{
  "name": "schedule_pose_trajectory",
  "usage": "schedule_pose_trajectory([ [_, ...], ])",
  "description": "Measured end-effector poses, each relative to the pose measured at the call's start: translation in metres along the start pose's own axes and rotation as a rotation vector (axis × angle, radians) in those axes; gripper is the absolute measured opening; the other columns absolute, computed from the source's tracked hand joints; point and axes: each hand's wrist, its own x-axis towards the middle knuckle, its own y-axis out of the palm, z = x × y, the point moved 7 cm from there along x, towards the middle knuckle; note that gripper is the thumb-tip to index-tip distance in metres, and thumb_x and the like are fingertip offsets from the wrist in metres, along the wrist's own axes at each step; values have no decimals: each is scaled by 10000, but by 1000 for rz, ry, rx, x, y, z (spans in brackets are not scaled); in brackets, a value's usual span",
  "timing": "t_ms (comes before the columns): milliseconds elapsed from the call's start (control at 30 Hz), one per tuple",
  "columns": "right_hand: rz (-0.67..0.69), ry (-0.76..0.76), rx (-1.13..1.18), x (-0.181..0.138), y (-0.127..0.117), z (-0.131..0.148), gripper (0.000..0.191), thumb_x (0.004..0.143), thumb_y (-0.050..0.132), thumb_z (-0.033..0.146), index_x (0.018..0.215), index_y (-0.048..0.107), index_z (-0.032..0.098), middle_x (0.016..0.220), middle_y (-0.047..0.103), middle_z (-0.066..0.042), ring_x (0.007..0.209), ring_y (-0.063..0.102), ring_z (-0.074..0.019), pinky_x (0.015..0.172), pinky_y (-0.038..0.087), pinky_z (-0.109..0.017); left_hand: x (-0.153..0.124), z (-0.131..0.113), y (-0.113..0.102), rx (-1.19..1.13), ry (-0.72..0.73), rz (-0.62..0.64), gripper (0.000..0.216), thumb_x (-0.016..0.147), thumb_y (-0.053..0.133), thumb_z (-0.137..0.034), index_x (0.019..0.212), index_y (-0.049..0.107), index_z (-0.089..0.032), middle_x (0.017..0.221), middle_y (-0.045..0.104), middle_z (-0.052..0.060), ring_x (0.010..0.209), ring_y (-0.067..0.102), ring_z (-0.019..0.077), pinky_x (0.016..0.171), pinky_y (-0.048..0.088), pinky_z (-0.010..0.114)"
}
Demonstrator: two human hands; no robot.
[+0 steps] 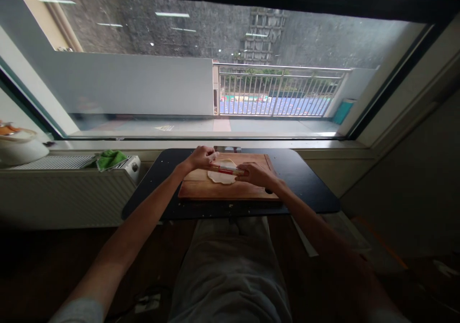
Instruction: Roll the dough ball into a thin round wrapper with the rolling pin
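Observation:
A slim wrapped sausage [227, 169], its wrapper printed in red and pale yellow, is held sideways between my two hands. My left hand [202, 158] pinches at its left end, with the fingers closed. Around its right end are the fingers of my right hand [252, 173]. Directly beneath lies a thin, flat round of pale dough [221, 177] with an uneven edge, partly covered by the sausage and hands. The dough rests on a wooden cutting board [201, 191], which has a dark oval hole at its lower right.
Under the board is a dark table [309, 193] with small crumbs. Behind the board stands a shiny flat object [227, 149], mostly hidden. A radiator [64, 193] with a green cloth [110, 159] on top is at left, beside a white pot [21, 145]. A large window rises beyond.

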Motion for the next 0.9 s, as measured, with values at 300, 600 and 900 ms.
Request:
schedule_pose_trajectory([
  [300,-42,68,-164,23,12,1,386,1138,477,455,1188,766,203,1185,745,-91,1017,674,-185,820,404,-250,-7,14,19,391,-129,-137,452,1002,468,-428,824,810,-191,893,806,165,802,709,266,711,407,334],
  [600,-9,172,-299,57,13,-10,428,1112,419,316,1052,800,132,1032,795,-173,864,711,-228,721,416,-292,7,19,18,435,-256,-51,460,979,494,-453,895,867,-197,955,822,180,941,763,328,797,510,347],
  [900,70,13,-459,51,35,-7,327,1095,489,249,1197,759,95,1148,777,-202,1043,726,-289,853,506,-343,-11,9,21,476,-298,81,492,990,461,-461,951,869,-187,1067,828,176,1041,769,321,889,548,334],
])
